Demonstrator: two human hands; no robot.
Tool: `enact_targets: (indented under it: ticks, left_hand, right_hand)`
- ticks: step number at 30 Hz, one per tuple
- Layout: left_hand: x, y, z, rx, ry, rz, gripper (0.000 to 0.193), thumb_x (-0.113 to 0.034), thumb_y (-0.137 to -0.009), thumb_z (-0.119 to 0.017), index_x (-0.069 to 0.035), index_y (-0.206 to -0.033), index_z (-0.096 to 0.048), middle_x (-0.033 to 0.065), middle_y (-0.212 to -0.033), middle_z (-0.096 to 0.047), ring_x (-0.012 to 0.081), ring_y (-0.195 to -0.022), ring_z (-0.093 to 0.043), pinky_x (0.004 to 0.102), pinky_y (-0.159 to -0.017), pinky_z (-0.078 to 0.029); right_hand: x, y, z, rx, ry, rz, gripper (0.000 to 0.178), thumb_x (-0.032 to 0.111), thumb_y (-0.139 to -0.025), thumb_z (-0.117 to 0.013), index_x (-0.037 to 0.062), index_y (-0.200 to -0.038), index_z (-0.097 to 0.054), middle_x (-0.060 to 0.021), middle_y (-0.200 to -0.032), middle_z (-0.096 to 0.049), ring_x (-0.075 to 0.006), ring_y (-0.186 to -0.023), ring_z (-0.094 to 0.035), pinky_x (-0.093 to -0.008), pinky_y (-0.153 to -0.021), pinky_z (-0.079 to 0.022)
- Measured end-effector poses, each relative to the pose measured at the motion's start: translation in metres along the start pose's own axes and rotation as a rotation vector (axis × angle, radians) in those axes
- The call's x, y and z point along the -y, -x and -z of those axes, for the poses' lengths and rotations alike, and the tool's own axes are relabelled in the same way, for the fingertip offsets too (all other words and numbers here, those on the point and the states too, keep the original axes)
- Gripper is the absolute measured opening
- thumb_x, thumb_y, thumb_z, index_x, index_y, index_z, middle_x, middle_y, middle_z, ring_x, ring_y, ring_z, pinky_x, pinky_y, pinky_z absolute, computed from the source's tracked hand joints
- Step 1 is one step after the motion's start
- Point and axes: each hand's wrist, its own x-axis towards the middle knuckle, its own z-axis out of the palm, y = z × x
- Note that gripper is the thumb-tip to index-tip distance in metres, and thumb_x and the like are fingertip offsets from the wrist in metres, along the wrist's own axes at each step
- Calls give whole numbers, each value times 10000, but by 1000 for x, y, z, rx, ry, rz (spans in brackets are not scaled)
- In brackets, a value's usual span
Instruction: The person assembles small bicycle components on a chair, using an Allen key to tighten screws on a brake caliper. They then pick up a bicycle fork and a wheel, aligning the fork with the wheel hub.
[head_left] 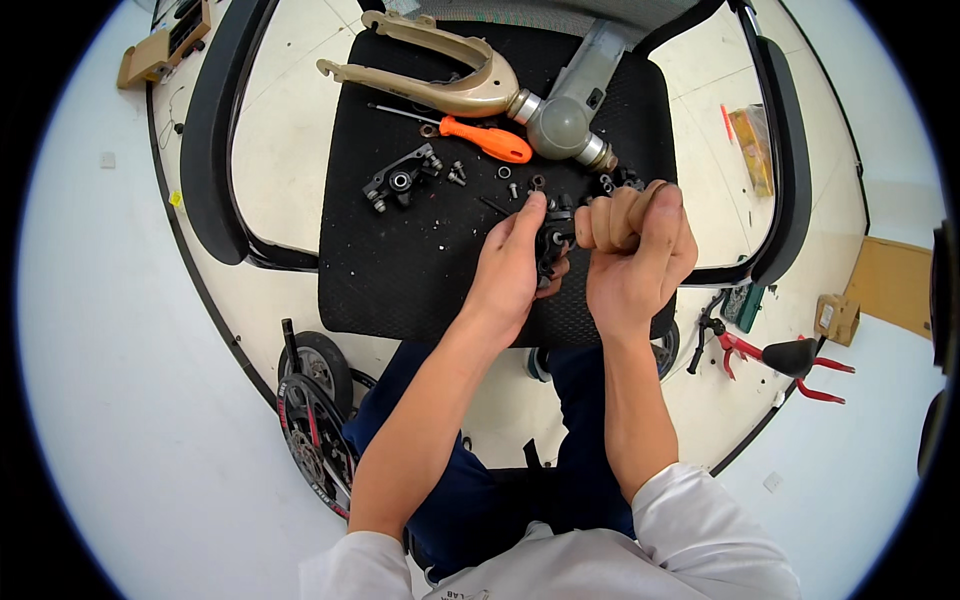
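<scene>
Over the front of a black chair seat (400, 290), my left hand (505, 275) is closed round a black mechanical part (552, 240) that resembles a bicycle brake caliper, thumb on top. My right hand (640, 250) forms a fist right beside that part; whatever its fingers grip is hidden. A similar black brake caliper (400, 179) lies on the seat to the left, with small bolts (457, 173) next to it. Behind it rests a screwdriver (485, 139) with an orange handle. A beige bicycle fork (470, 92) joined to a grey tube (560, 127) lies across the back.
Chair armrests (215, 150) (785, 160) rise on both sides. Bicycle wheels (315, 440) stand on the floor at lower left. To the right are a red frame part (738, 345), a green case (742, 306) and a cardboard box (838, 318). Small loose hardware (503, 173) dots the seat.
</scene>
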Motion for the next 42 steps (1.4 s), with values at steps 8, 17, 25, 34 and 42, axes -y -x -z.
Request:
enact_targets:
  ticks: [8, 17, 25, 34, 42]
  left_hand:
    - [12, 2, -18, -174, -2, -208, 324, -379, -1020, -447, -113, -852, -524, -23, -687, -505, 65, -559, -465, 225, -491, -355]
    - [18, -10, -3, -218, -394, -596, 333, -357, -1022, -466, -70, -860, -517, -15, -697, -504, 45, -599, -472, 220, -516, -396]
    - [-28, 14, 50, -326, -627, -459, 280, -289, -974, -569, -10, -962, -588, 5, -789, -580, 59, -720, -550, 220, -638, -456]
    - [-41, 22, 69, -351, -1335, -653, 405, -141, -679, -820, 49, -991, -644, 169, -913, -675, 276, -803, -662, 339, -732, -516]
    - [-48, 27, 73, -224, -1167, -594, 333, -117, -707, -800, 18, -994, -695, 127, -861, -708, 168, -686, -629, 270, -663, -512]
  right_hand:
    - [-8, -3, 1, -106, -156, 74, 339, 217, -1057, -400, 73, -758, -331, 28, -592, -262, -64, -506, -206, -262, -458, -221]
    - [-2, -8, 7, -70, -270, -10, 392, 304, -1053, -406, 105, -735, -295, 31, -608, -204, -91, -536, -174, -288, -502, -208]
    - [-18, -31, 44, -97, 350, -352, 396, 331, -1029, -463, 57, -743, -483, 12, -595, -356, -120, -534, -346, -288, -518, -308]
    - [-56, -14, 25, 452, 1206, -202, 166, 133, -858, -636, -20, -923, -622, -177, -912, -642, -360, -903, -609, -432, -806, -486]
    - [-55, -15, 11, 365, 1154, 66, 171, 110, -827, -671, -18, -941, -665, -157, -882, -630, -317, -863, -621, -398, -771, -499]
